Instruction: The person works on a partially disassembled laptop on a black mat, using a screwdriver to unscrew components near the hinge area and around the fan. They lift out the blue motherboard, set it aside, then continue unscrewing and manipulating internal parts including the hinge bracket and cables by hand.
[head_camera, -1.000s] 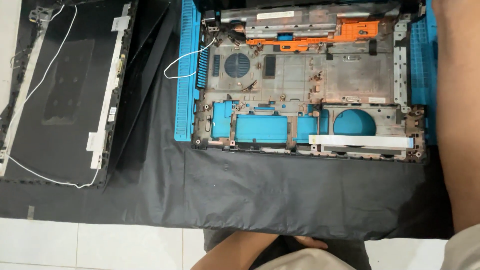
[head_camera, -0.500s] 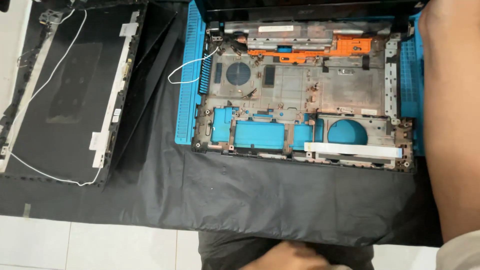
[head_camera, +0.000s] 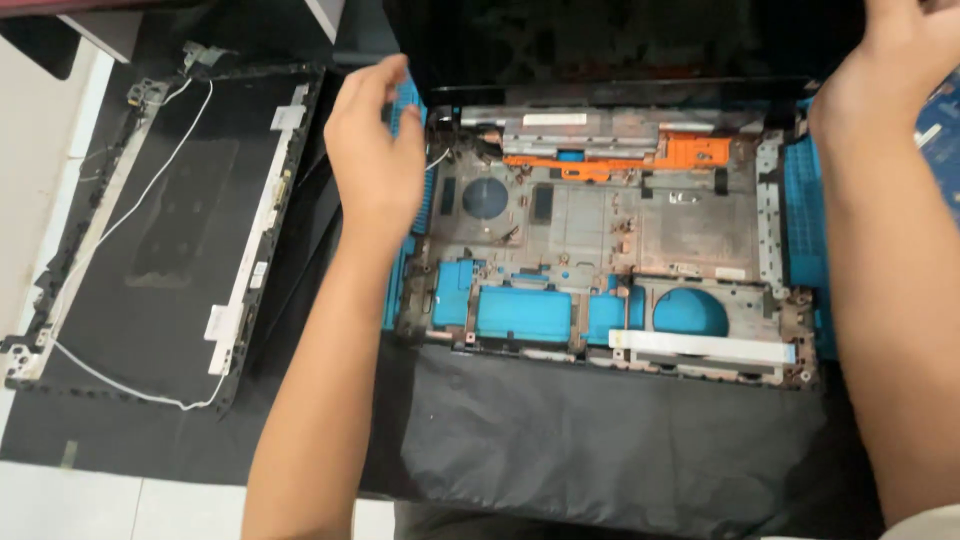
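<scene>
Both hands have come up since before. Black cloth (head_camera: 600, 450) covers the white tiled floor (head_camera: 120, 505). Left hand (head_camera: 375, 150) loosely open, right hand (head_camera: 885, 70) curled, flanking the laptop base (head_camera: 610, 250), holding nothing.

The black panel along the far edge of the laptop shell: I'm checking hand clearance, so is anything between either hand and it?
Nothing visible does. The left hand is beside the black panel near its left corner; the right hand reaches its right end over the laptop shell.

Two hands, one laptop base (head_camera: 610, 240), one lid cover (head_camera: 170, 230), one blue mat (head_camera: 800, 220), one black cloth (head_camera: 600, 450).
</scene>
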